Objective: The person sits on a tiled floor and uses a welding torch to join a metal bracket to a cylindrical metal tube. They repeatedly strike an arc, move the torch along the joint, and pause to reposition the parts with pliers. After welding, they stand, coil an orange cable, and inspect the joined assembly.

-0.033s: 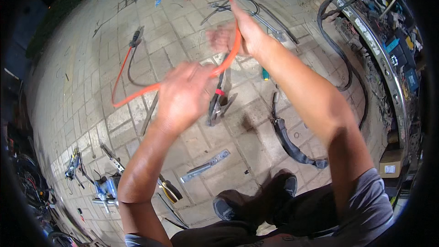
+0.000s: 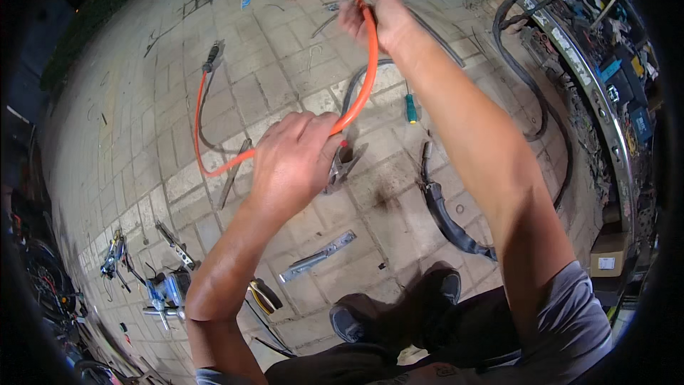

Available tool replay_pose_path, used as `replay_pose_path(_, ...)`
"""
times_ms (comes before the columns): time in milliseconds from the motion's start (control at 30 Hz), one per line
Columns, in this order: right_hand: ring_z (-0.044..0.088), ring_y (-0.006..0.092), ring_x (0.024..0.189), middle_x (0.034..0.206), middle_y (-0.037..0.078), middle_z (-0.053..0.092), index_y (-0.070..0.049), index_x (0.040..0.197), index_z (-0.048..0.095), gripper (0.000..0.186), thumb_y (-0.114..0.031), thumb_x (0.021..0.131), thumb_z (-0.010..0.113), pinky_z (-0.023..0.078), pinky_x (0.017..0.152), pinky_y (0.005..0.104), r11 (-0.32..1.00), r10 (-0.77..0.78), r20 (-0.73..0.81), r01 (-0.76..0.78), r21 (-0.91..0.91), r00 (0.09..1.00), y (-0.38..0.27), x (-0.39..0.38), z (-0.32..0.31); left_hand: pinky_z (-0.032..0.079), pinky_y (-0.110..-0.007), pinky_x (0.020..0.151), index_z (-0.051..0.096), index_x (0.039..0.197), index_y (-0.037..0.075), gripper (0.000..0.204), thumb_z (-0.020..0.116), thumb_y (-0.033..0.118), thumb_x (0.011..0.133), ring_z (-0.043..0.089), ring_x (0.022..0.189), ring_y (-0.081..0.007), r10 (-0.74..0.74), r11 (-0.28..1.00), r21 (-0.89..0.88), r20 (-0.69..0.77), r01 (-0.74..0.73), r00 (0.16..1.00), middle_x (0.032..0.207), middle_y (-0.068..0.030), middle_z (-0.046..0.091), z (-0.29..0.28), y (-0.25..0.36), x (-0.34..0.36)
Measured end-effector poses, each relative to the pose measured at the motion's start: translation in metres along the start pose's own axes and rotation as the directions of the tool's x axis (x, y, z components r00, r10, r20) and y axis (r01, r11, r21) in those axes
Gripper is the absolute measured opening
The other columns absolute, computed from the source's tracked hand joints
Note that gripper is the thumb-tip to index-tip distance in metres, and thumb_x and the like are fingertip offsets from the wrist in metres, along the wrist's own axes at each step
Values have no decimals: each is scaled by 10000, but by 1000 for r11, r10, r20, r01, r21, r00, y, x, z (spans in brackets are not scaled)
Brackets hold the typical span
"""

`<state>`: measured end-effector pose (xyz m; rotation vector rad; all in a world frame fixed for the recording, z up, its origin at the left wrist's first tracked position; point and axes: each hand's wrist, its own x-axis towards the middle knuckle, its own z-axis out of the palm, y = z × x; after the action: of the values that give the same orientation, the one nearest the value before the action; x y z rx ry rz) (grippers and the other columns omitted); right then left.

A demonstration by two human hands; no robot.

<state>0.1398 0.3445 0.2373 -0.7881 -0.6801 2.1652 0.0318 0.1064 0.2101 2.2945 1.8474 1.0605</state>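
Observation:
My left hand (image 2: 296, 157) grips an orange hose (image 2: 367, 78) at lower centre. My right hand (image 2: 374, 21) holds it higher up, its fingers blurred and loosely curled around it. Beyond that hand the hose continues to the top of the view; leftward it loops down and back up to a black fitting (image 2: 209, 57) on the ground. Beneath my hands, a metal tool (image 2: 345, 164) with a red part is partly hidden by my left hand. A green-handled screwdriver (image 2: 411, 108) lies left of my right forearm.
Paving bears a black padded hose (image 2: 449, 221), a metal bar (image 2: 317, 257), yellow-black pliers (image 2: 265, 296) and several other tools. A cluttered bench (image 2: 613, 85) with dangling black cables (image 2: 541, 114) lines the right, a box (image 2: 608, 253) below. A wheel (image 2: 43, 278) is at far left.
My right hand has moved up, away from me, along the orange hose. My left hand has shifted slightly right and down, and the hose's left loop has moved rightward and down.

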Motion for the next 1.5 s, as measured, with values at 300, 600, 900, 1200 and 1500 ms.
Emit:
replay_pose_path(300, 389, 123, 453, 545, -20, 390, -49, 915, 569, 235, -278, 949, 530, 357, 439, 319, 846, -500, 213, 526, -89, 840, -80, -104, 10, 456, -320, 756, 606, 1147, -17, 249, 594, 90, 923, 556, 823, -279, -178, 982, -77, -91, 172, 980, 921, -151, 569, -19, -22, 18)
replay_pose_path(600, 267, 75, 466, 579, -53, 292, -9, 895, 517, 179, -165, 981, 510, 249, 450, 236, 889, -454, -35, 449, -92, 890, -111, -88, -40, 465, -321, 756, 608, 1125, -29, 244, 615, 72, 903, 583, 835, -250, -247, 934, -252, 61, 254, 967, 938, -140, 598, 13, -6, 22)
replay_pose_path(900, 266, 71, 478, 587, -42, 283, 12, 997, 475, 167, -155, 994, 473, 233, 442, 242, 819, -560, 115, 569, -70, 820, -161, -118, -17, 504, -270, 750, 662, 1033, -3, 205, 659, -6, 829, 624, 792, -121, -547, 834, -132, -66, 536, 835, 874, -80, 691, -58, -90, -15)
replay_pose_path(1200, 265, 87, 531, 642, -54, 278, -72, 960, 493, 136, -196, 1002, 454, 260, 509, 255, 968, -73, -237, 125, 216, 969, -219, -157, 59, 490, -359, 791, 680, 1001, 36, 213, 642, 227, 914, 639, 876, -281, -489, 737, 446, -167, 507, 856, 951, -131, 663, -271, -176, 65)
replay_pose_path(1500, 567, 236, 701, 751, 82, 528, -47, 909, 488, 204, -188, 1028, 402, 546, 760, 442, 921, -83, -401, 223, 318, 913, -326, -57, 159, 482, -303, 660, 636, 935, 4, 109, 574, 89, 907, 545, 739, -138, -785, 611, -493, -476, 619, 395, 845, -55, 590, -382, -322, 190)
